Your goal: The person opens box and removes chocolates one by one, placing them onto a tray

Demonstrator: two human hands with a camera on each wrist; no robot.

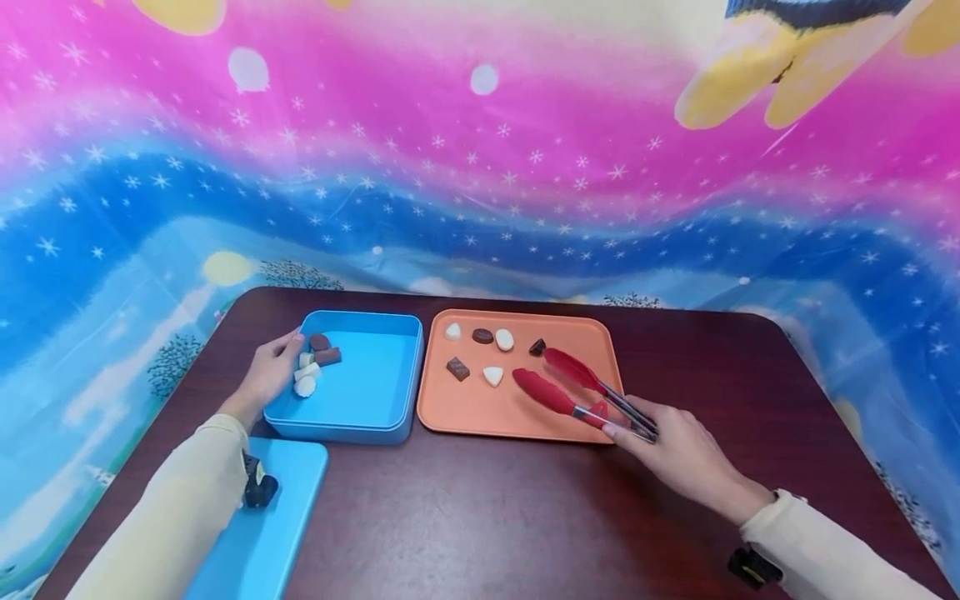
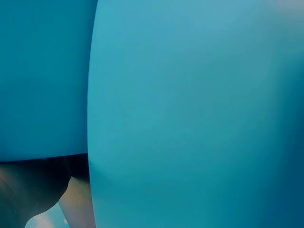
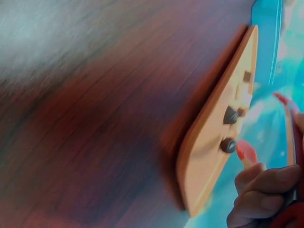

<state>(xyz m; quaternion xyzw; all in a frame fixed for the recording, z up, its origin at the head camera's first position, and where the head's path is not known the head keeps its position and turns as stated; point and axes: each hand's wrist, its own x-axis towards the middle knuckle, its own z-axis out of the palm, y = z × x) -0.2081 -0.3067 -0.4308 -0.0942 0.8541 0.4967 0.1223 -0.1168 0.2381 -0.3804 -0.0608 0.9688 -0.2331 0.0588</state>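
Note:
My left hand (image 1: 272,373) grips the left wall of an open blue box (image 1: 360,423), its thumb at the rim. Along that side inside lie a round brown chocolate (image 1: 319,342), a brown bar (image 1: 327,357) and several white pieces (image 1: 305,386). My right hand (image 1: 686,454) holds red-tipped tongs (image 1: 551,392) over the orange tray (image 1: 465,417); their tips stand apart with nothing between them. A dark chocolate (image 1: 537,347) lies close to the far tip. Also on the tray are a dark oval chocolate (image 1: 483,336), a white oval one (image 1: 504,340), a brown block (image 1: 457,369) and white pieces (image 1: 492,377).
A flat blue lid (image 1: 288,517) lies on the dark wood table (image 1: 465,517) in front of the box, under my left forearm. The box and tray stand side by side near the far edge. A patterned cloth (image 1: 480,208) hangs behind the table.

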